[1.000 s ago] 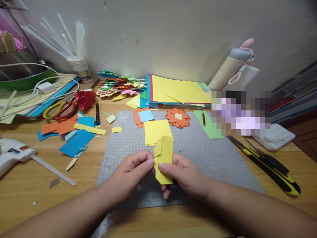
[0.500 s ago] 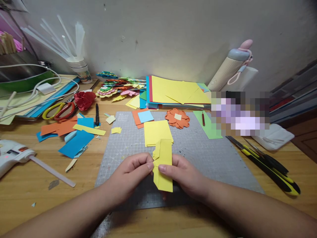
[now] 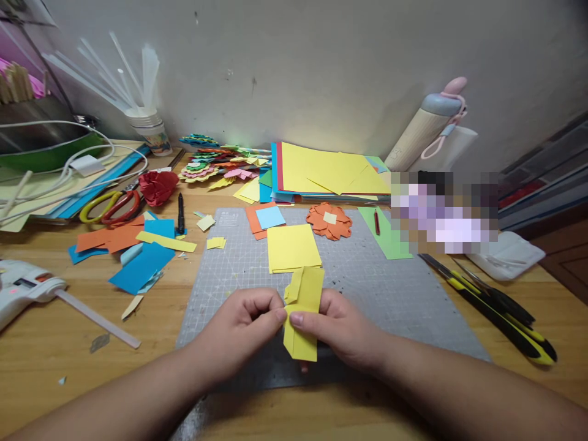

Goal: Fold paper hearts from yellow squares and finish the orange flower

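Note:
Between my hands is a folded piece of yellow paper (image 3: 309, 294), held upright above the grey cutting mat (image 3: 376, 343). My left hand (image 3: 255, 318) pinches its left edge between thumb and forefinger, near a small folded flap. My right hand (image 3: 340, 321) grips the right side, its thumb on the front and its fingers behind. Just beyond lies a stack of yellow paper squares (image 3: 293, 246). An orange paper flower (image 3: 329, 222) with a pale square on it lies behind to the right. Orange squares with a light blue square (image 3: 270, 217) on top rest to the left.
A glue gun (image 3: 27, 291) and scraps of blue paper (image 3: 142, 266) lie on the left, with scissors (image 3: 122, 207) and a black pen (image 3: 180, 213) behind. A black-yellow utility knife (image 3: 496, 318) is on the right. Coloured sheets (image 3: 335, 165) are stacked by the wall.
The folded yellow paper has tilted slightly, its top leaning to the right, and sits a little lower in view. Both hands keep their hold on it.

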The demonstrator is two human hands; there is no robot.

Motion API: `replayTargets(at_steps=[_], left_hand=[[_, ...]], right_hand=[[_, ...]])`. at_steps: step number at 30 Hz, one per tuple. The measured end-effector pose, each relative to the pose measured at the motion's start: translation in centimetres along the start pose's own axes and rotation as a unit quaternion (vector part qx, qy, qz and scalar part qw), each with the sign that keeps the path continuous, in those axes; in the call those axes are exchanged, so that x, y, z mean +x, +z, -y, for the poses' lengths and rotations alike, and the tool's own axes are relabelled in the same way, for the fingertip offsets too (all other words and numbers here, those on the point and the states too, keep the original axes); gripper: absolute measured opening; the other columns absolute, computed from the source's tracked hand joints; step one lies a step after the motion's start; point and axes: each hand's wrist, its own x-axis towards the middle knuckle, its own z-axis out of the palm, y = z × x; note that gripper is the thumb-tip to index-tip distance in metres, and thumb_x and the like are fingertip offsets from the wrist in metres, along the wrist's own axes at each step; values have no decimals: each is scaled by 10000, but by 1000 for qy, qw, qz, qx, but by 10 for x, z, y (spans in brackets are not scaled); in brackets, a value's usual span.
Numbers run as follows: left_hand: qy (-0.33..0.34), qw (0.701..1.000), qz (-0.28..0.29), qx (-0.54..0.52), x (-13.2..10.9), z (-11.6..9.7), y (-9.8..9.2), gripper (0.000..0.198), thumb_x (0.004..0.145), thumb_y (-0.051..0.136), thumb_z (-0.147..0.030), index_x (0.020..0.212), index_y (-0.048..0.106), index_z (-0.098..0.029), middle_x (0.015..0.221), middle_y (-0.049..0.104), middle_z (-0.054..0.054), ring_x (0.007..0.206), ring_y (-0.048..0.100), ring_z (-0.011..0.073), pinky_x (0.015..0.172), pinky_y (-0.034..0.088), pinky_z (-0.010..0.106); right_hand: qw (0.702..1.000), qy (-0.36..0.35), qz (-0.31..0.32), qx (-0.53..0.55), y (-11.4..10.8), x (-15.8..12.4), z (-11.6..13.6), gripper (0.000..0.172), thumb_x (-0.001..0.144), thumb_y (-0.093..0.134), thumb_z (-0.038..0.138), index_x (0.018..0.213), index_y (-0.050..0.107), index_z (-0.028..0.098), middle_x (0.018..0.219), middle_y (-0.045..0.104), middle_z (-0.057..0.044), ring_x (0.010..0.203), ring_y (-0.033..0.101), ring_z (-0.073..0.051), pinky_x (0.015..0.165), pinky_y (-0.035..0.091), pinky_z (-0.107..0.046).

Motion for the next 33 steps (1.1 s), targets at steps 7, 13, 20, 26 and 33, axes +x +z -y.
replayTargets(at_steps=[7, 13, 20, 26, 33], left_hand=[[33, 998, -17, 46, -2, -1, 1, 271, 807, 508, -336, 586, 466, -186, 583, 466, -31, 576, 408, 116, 568, 336, 239], [59, 995, 15, 81, -4, -1, 1, 295, 823, 478, -333, 573, 422, -188, 572, 393, -32, 570, 354, 115, 541, 310, 238], [72, 993, 23, 93, -6, -2, 0, 291, 777, 480, -297, 531, 365, -194, 526, 334, -45, 517, 309, 101, 489, 266, 230], [61, 994, 17, 85, -5, -3, 0, 285, 776, 459, -310, 534, 359, -198, 515, 315, -54, 509, 291, 98, 476, 253, 228], [66, 994, 6, 85, -7, 0, -2, 299, 805, 450, -302, 546, 343, -199, 537, 307, -57, 529, 292, 102, 497, 261, 230]], right_hand=[[1000, -2, 0, -6, -1, 0, 0, 333, 790, 618, 473, 762, 568, 145, 632, 544, 12, 526, 504, -89, 485, 450, -225], [999, -38, -17, -11, 0, -1, 1, 301, 772, 652, 437, 788, 548, 154, 689, 510, 23, 606, 459, -83, 573, 393, -225], [999, -28, 13, -29, 0, -2, 1, 300, 777, 643, 448, 801, 556, 161, 706, 518, 20, 635, 471, -94, 608, 417, -243], [1000, -28, 2, -9, -4, 0, 0, 292, 772, 664, 430, 845, 597, 155, 753, 576, 4, 662, 519, -98, 620, 435, -240], [999, -16, -19, -25, -5, 0, -1, 295, 774, 663, 438, 829, 627, 150, 705, 602, -9, 592, 533, -100, 522, 425, -223]])
